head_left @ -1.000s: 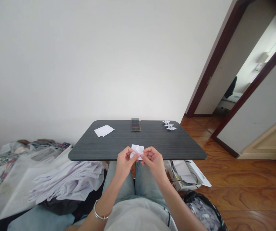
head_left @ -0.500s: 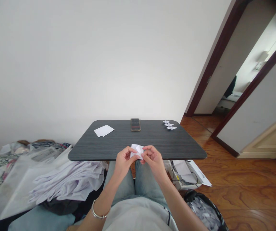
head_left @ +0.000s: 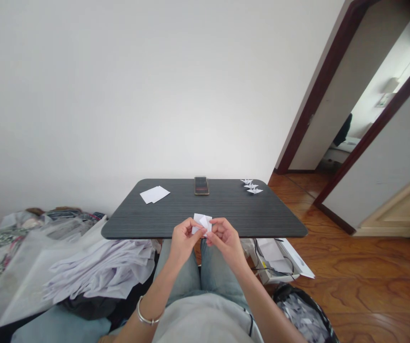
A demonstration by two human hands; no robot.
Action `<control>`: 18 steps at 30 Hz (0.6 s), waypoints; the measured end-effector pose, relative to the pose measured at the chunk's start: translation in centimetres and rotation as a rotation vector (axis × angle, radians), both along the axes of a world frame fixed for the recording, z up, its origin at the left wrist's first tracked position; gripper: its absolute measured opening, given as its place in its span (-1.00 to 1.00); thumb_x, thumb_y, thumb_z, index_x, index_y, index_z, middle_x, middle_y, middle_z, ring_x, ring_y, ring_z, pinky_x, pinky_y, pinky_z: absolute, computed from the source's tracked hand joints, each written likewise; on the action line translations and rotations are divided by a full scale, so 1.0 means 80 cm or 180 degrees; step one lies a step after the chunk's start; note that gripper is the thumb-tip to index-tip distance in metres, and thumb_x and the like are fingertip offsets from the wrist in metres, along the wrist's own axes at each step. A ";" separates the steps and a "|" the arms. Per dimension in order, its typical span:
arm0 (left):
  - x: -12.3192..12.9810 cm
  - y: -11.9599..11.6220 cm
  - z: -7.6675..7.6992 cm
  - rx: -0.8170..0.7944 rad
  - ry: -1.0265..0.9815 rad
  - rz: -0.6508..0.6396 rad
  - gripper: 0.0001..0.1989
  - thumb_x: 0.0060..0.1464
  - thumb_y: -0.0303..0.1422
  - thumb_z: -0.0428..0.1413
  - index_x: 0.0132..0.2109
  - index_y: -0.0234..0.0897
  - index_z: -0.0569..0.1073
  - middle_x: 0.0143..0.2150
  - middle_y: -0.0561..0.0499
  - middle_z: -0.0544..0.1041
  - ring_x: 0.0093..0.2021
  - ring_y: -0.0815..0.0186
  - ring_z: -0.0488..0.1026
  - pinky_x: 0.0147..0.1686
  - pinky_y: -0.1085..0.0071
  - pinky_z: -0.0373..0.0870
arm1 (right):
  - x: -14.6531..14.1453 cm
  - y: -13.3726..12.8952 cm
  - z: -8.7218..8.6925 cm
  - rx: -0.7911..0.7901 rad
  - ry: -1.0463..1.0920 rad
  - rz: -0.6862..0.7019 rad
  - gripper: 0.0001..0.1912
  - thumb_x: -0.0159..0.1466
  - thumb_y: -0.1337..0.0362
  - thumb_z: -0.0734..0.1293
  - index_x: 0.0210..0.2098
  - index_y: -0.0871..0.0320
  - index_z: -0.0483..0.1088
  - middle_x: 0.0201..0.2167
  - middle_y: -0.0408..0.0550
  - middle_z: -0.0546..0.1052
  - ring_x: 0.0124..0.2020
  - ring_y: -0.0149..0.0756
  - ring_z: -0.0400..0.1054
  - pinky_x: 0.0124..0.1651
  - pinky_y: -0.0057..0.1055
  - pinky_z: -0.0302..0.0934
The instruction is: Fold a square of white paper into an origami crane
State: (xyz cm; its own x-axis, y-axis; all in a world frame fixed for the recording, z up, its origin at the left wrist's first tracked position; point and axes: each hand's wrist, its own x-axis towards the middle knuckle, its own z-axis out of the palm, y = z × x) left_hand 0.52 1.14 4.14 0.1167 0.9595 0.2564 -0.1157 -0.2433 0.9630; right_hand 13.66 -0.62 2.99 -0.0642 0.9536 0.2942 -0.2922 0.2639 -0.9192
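Note:
Both hands hold a small folded piece of white paper (head_left: 201,223) just above the near edge of the dark wood-grain table (head_left: 233,207). My left hand (head_left: 186,243) pinches its left side, and my right hand (head_left: 227,242) pinches its right side. My fingers hide the paper's lower part. Further along the tabletop lie a smartphone (head_left: 201,186), a few loose white paper sheets (head_left: 154,194) and several small folded paper cranes (head_left: 251,186).
Below the table's left side lie a heap of white fabric (head_left: 101,271) and a plastic bag (head_left: 29,271). A box with cables (head_left: 269,259) stands to the right, beside a black bag (head_left: 301,314). Wooden flooring (head_left: 362,281) extends right to a doorway (head_left: 348,109).
The paper has shifted slightly left and turned a little between my fingers. My right hand has moved slightly lower.

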 end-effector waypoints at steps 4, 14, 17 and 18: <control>0.001 0.000 -0.002 -0.0046 -0.0039 0.0071 -0.83 -0.18 -0.36 0.22 -0.48 -0.32 0.37 -0.53 0.10 0.43 -0.51 0.42 0.36 -0.45 0.48 0.34 | -0.002 -0.002 -0.001 0.0005 -0.0070 -0.0075 -0.75 0.09 0.25 0.36 -0.25 0.11 0.26 -0.56 -0.24 0.35 -0.56 -0.43 0.32 -0.47 -0.47 0.27; 0.004 -0.003 0.000 -0.0193 -0.0271 0.0042 -0.80 -0.14 -0.31 0.19 -0.43 -0.29 0.31 -0.53 0.12 0.43 -0.52 0.42 0.38 -0.47 0.47 0.39 | -0.003 -0.001 -0.004 0.0053 -0.0077 -0.0180 -0.80 0.11 0.23 0.35 -0.28 0.11 0.30 -0.58 -0.25 0.34 -0.58 -0.42 0.32 -0.49 -0.48 0.24; 0.004 -0.002 0.000 -0.0176 -0.0277 0.0040 -0.80 -0.13 -0.31 0.18 -0.41 -0.29 0.31 -0.55 0.13 0.42 -0.54 0.42 0.38 -0.47 0.48 0.39 | -0.003 -0.001 -0.004 0.0057 -0.0089 -0.0224 -0.84 0.11 0.22 0.34 -0.32 0.12 0.35 -0.59 -0.23 0.38 -0.59 -0.43 0.32 -0.49 -0.49 0.23; 0.003 -0.002 0.000 -0.0147 -0.0267 0.0035 -0.80 -0.12 -0.32 0.18 -0.41 -0.29 0.30 -0.55 0.13 0.42 -0.54 0.43 0.38 -0.46 0.48 0.38 | -0.003 -0.001 -0.004 0.0048 -0.0079 -0.0244 -0.85 0.13 0.21 0.33 -0.33 0.13 0.36 -0.59 -0.22 0.39 -0.59 -0.43 0.32 -0.48 -0.49 0.23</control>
